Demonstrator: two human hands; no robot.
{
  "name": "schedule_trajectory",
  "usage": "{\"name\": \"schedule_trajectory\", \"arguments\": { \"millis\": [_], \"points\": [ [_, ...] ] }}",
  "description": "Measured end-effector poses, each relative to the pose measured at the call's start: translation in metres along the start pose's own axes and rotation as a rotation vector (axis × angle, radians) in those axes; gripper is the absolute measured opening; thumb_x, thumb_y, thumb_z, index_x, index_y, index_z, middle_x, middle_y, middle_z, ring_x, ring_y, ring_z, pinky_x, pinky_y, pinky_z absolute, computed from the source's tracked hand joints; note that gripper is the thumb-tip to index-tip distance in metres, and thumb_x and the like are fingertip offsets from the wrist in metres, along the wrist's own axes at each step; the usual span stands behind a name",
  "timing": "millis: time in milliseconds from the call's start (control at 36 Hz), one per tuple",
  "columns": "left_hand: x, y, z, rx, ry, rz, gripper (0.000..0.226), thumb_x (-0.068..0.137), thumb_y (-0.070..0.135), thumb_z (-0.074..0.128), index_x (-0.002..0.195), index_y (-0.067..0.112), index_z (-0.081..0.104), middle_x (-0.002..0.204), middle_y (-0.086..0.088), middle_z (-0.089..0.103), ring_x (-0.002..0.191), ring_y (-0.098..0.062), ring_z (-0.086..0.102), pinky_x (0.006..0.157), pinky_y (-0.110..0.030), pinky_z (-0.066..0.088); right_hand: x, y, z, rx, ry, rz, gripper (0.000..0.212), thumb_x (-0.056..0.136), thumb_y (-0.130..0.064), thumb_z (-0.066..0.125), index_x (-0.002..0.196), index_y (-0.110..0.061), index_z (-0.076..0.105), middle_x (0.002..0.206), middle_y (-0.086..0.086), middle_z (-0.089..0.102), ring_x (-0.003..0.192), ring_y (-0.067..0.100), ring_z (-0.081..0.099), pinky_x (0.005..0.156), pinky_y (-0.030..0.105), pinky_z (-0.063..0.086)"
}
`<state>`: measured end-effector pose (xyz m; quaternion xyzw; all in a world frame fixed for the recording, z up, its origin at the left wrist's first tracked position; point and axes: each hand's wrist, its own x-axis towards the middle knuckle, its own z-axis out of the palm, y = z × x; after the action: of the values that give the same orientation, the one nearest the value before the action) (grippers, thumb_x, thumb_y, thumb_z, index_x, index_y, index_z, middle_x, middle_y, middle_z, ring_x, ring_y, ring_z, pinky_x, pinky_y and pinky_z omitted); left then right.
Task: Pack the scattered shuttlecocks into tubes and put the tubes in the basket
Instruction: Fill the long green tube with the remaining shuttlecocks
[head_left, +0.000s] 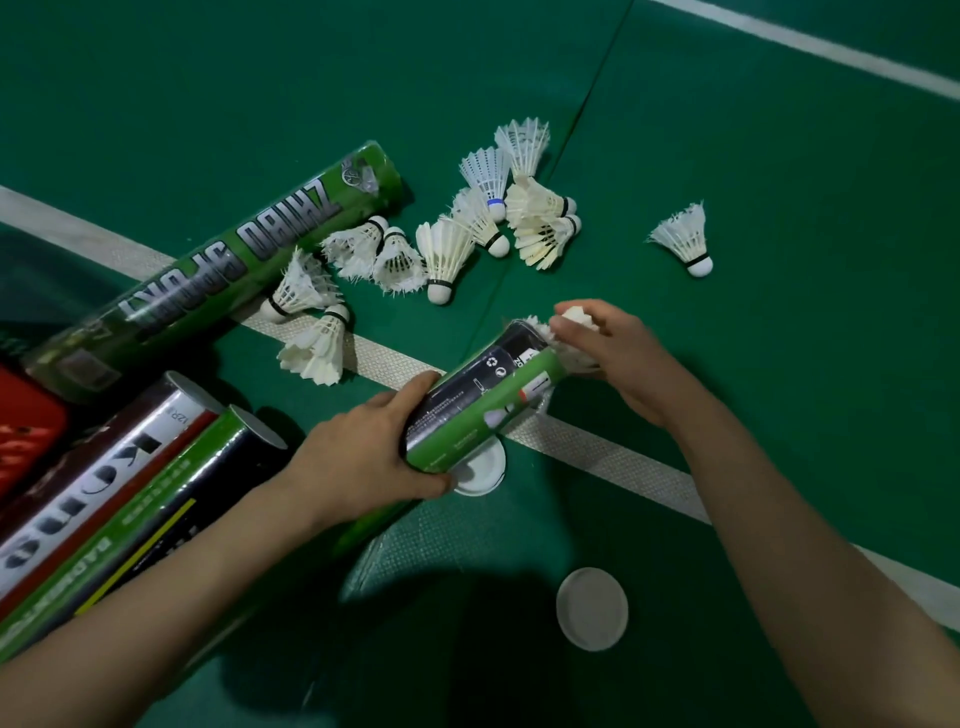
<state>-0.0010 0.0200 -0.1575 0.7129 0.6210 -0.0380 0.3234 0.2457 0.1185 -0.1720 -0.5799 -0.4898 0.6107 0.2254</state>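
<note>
1. Green-black tube: centre, tilted, mouth far-right; left hand wrapped around its body, apparently steadying it for loading.
2. Shuttlecock: pinched by right hand at the mouth, feathers entering.
3. Loose shuttlecocks: clustered just beyond; one apart, right.
4. Caps: near; open court far-right.

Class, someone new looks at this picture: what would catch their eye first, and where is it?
Probably the heap of white feather shuttlecocks on the green court floor, upper centre. Then, below it, the left hand gripping a green-and-black cardboard tube while the right hand pushes a shuttlecock into its mouth.
</note>
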Motion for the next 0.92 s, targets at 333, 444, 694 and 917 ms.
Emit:
{"name": "schedule_trajectory", "arguments": {
  "millis": [333,444,694,917],
  "points": [
    [-0.006,-0.006,-0.002,0.031,-0.003,-0.093,0.106,0.069,0.067,0.067,0.147,0.034,0.004,0.131,0.002,0.05,0.101,-0.018,0.058,0.085,-0.032,0.051,-0.011,0.014,0.007,-0.292,0.262,-0.045,0.041,0.098,-0.037,0.046,0.136,-0.022,0.049,0.139,0.001,0.049,0.123,0.015,0.046,0.099,0.031,0.035],
    [-0.013,0.002,-0.001,0.01,0.011,-0.051,0.105,0.068,0.067,0.068,0.147,0.037,0.005,0.13,0.003,0.05,0.099,-0.016,0.058,0.084,-0.031,0.052,-0.021,-0.003,0.018,-0.389,0.283,-0.219,0.025,0.096,-0.035,0.049,0.113,-0.021,0.061,0.114,-0.007,0.054,0.109,0.01,0.048,0.094,0.032,0.043],
    [-0.022,0.008,-0.001,0.023,0.034,-0.003,0.104,0.07,0.067,0.067,0.147,0.037,0.004,0.13,0.003,0.05,0.1,-0.014,0.056,0.085,-0.03,0.051,-0.031,-0.016,0.025,-0.294,0.1,-0.163,0.039,0.098,-0.038,0.043,0.124,-0.015,0.059,0.118,-0.011,0.057,0.108,0.005,0.051,0.087,0.023,0.04],
    [-0.027,0.002,0.004,0.019,0.031,-0.014,0.106,0.068,0.067,0.067,0.147,0.037,0.002,0.134,0.002,0.048,0.105,-0.016,0.057,0.087,-0.034,0.052,-0.03,-0.017,0.024,-0.193,0.129,-0.186,0.026,0.097,-0.03,0.047,0.078,-0.024,0.063,0.119,-0.007,0.062,0.112,0.008,0.055,0.104,0.037,0.041]
  ]
}}
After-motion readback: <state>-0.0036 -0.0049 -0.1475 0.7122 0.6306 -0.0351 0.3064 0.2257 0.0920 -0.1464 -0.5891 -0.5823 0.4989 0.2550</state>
